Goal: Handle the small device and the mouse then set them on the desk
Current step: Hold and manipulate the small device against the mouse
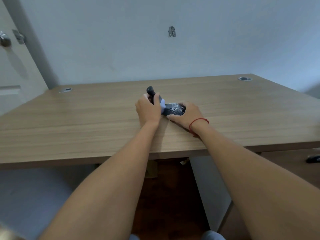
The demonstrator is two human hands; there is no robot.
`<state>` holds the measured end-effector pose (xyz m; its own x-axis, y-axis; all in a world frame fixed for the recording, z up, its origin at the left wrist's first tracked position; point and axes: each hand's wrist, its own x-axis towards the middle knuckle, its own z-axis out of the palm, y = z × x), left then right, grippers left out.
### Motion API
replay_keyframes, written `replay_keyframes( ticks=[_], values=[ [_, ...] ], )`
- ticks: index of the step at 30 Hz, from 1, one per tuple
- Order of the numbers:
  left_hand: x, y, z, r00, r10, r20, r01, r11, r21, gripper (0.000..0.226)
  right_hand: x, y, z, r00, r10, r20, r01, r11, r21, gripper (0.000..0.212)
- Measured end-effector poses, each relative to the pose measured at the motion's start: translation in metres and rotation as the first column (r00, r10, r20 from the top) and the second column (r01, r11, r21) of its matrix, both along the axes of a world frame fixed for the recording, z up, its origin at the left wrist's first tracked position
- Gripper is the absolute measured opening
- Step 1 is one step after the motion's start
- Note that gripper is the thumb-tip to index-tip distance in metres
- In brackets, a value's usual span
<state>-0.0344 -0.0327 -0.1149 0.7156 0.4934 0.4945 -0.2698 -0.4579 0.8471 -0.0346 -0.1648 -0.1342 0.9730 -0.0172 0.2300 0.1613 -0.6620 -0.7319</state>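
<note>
My left hand point(148, 110) is closed around a small dark device point(150, 90) whose rounded top sticks up above my fingers; a pale part of it shows beside my palm. My right hand point(186, 115) grips a dark grey mouse point(173, 109) that rests on the wooden desk point(86, 122), thumb on its near side. The two objects touch or nearly touch at the desk's middle. A red string circles my right wrist.
Two cable grommets sit at the desk's back corners, one on the left point(65, 90) and one on the right point(244, 79). A grey wall rises behind. A door with a knob point(5, 40) stands at left. A drawer handle point(312, 159) shows below right.
</note>
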Motion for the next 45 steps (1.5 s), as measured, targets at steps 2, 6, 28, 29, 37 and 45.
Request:
replay_keyframes(
  ticks=[2,6,28,29,37,45],
  values=[
    [-0.005,-0.005,0.003,0.996,-0.067,0.064,0.069,0.997,-0.02,0.026,0.001,0.0,-0.001,1.0,-0.002,0.001,0.002,1.0,-0.005,0.066],
    [0.001,-0.003,-0.003,0.997,-0.076,-0.012,0.077,0.993,0.091,0.026,0.003,0.0,-0.001,1.0,0.001,0.006,-0.001,1.0,-0.004,0.064],
    [-0.002,-0.006,-0.002,0.991,-0.09,0.101,0.084,0.995,0.058,0.028,0.001,0.001,0.0,1.0,-0.001,-0.019,0.001,1.0,0.01,0.065],
    [-0.001,-0.006,-0.003,0.99,-0.114,0.085,0.106,0.99,0.094,0.028,0.001,0.001,0.0,1.0,-0.004,-0.022,0.005,1.0,0.026,0.066],
    [0.005,0.002,-0.005,1.0,0.01,-0.022,-0.007,0.992,0.129,0.029,0.001,0.003,-0.002,0.999,-0.029,-0.028,0.031,0.997,0.078,0.073],
    [0.009,0.006,-0.008,0.995,0.012,-0.102,0.005,0.985,0.172,0.028,-0.001,0.003,0.002,0.998,-0.044,-0.049,0.047,0.997,0.059,0.064]
  ],
)
